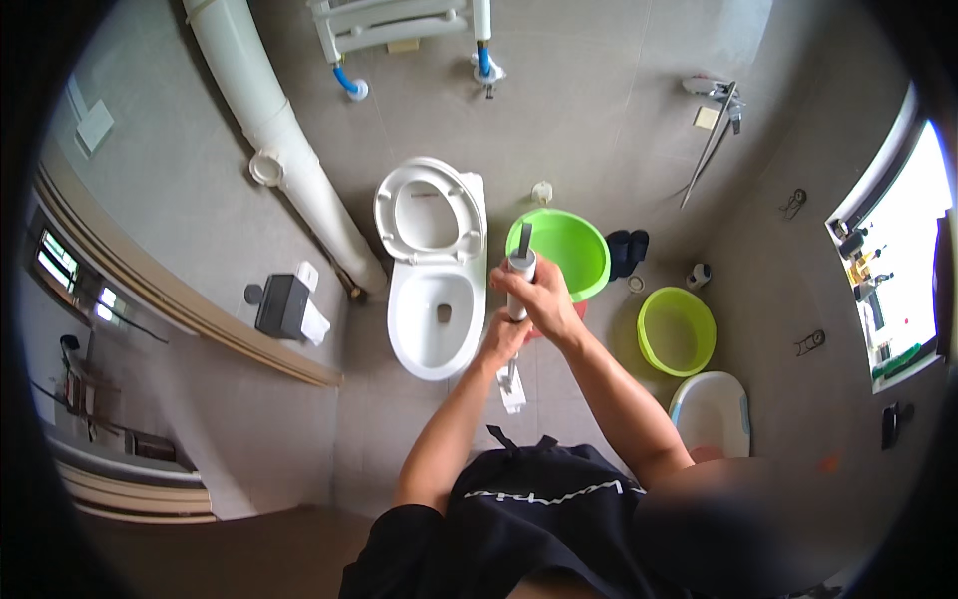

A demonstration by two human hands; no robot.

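Observation:
Both of my hands are wrapped around the upright handle of a mop, which has a white upper grip and a grey tip. My right hand is closed around the grip near its top. Just below it, my left hand is closed around the shaft. Between my forearms, a narrow white mop head shows on the tiled floor, partly hidden by my hands and arms. A white toilet stands to the left of my hands, with its lid and seat raised. Behind my right hand is a bright green basin.
A yellow-green basin and a white baby tub sit on the right. Dark slippers lie by the back wall. A thick white pipe and a paper holder line the left. A windowsill holds bottles.

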